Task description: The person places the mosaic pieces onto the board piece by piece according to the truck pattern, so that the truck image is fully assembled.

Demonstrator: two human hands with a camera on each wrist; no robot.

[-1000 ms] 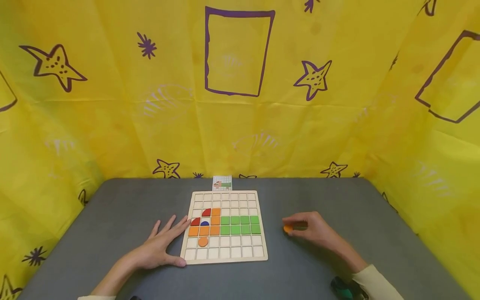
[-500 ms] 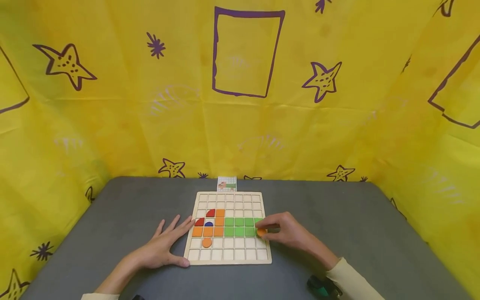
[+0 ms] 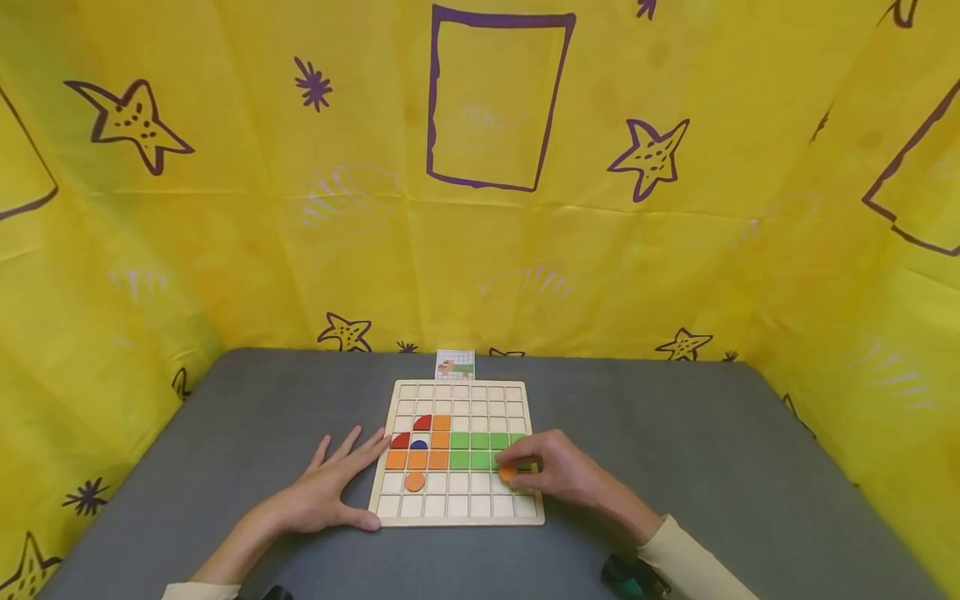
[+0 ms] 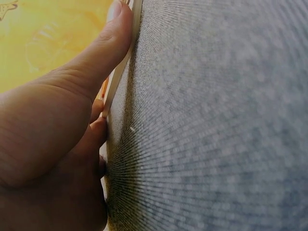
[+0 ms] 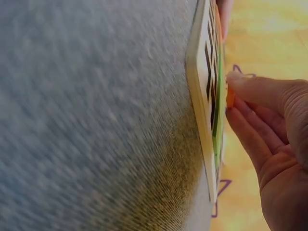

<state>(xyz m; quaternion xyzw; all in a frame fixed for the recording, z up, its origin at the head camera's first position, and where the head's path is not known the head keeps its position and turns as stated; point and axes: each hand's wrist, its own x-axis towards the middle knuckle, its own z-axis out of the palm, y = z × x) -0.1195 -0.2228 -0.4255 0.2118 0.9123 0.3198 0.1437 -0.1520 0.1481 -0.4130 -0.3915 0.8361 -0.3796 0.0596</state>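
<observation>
A wooden grid board (image 3: 450,522) lies on the grey table. In it sit two rows of green square tiles (image 3: 460,459), several orange squares (image 3: 439,460), two red quarter-round tiles (image 3: 423,423) and a blue half-round piece (image 3: 419,445). One orange disc (image 3: 415,482) lies in a cell below the orange squares. My right hand (image 3: 558,471) pinches another orange disc (image 3: 507,474) between thumb and fingers, just over the board's right side below the green rows. With fingers spread, my left hand (image 3: 322,492) rests at the board's left edge, thumb at the near left corner.
A small printed card (image 3: 455,365) with a coloured grid picture lies against the board's far edge. The grey table (image 3: 637,400) extends on both sides. A yellow patterned cloth (image 3: 480,250) hangs behind and around it.
My right hand has carried the orange disc leftward from the table beside the board to over its right side. The left hand keeps its place at the board's edge.
</observation>
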